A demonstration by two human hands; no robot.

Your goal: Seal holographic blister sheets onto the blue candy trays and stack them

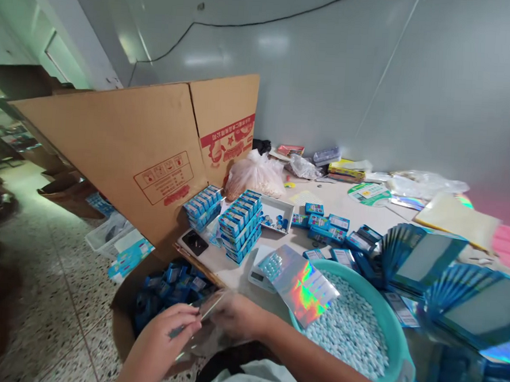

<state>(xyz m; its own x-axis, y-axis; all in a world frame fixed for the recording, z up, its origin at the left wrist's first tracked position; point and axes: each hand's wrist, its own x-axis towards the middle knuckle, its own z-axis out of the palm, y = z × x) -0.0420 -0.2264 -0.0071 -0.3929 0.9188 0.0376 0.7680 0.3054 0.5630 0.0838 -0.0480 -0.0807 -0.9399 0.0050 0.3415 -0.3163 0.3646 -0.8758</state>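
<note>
Step in hand, as judged: handling a sheet or bag of clear plastic film [198, 342] with both hands. The film is in front of the torso, beside the open cardboard carton [121, 321] of small blue boxes [174, 281]. The left hand [166, 329] has thumb and fingers closed on the film. The right hand [239, 317] is at the film's far side, blurred; its grip cannot be told. The next move calls for a steady left pinch and a defined right grip, with loose film kept off the carton edge. Stacked blue boxes [239, 224] stand on the table [229, 275].
</note>
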